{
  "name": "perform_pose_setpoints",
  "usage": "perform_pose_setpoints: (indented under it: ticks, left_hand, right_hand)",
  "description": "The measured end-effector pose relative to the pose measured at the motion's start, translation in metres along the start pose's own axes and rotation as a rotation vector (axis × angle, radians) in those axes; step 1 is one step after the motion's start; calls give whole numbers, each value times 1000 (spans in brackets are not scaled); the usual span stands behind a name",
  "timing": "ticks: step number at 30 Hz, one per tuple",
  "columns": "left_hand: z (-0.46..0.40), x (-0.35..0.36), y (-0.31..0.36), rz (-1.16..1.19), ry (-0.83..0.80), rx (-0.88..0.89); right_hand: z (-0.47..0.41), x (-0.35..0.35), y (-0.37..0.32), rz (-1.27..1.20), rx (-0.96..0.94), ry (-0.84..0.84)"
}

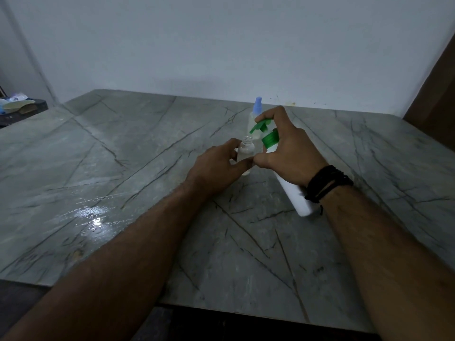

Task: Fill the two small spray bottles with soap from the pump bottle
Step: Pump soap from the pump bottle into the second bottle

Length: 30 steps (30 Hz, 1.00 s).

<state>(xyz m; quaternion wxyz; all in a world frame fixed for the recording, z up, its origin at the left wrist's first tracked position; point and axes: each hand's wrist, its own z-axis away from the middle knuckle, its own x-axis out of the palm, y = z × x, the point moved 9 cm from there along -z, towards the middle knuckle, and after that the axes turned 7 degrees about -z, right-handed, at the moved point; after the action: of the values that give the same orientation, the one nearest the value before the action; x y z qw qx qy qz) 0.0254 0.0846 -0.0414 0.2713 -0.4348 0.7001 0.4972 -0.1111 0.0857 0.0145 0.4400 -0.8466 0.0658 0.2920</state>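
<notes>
My left hand [216,166] grips a small clear spray bottle [246,150] with its cap off, standing upright on the grey marble table [123,168]. My right hand [288,148] holds the white pump bottle [293,193] tilted toward it. The index finger rests on the green pump head [261,125], and the nozzle points down just above the open neck. A second small clear bottle with a light blue spray cap [256,114] stands upright right behind the hands, partly hidden by them.
A wet, shiny patch [93,215] lies on the table at the left. A dark stand with cluttered items [19,107] is at the far left. The pale wall runs close behind the table, and a brown panel [433,89] rises at the right.
</notes>
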Motion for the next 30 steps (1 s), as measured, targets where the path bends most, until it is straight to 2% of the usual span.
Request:
perform_pose_setpoints:
  ticks: [30]
  left_hand:
    - [2,0,3,18,-25,6]
  right_hand:
    - [-2,3,1,13,-6,-23]
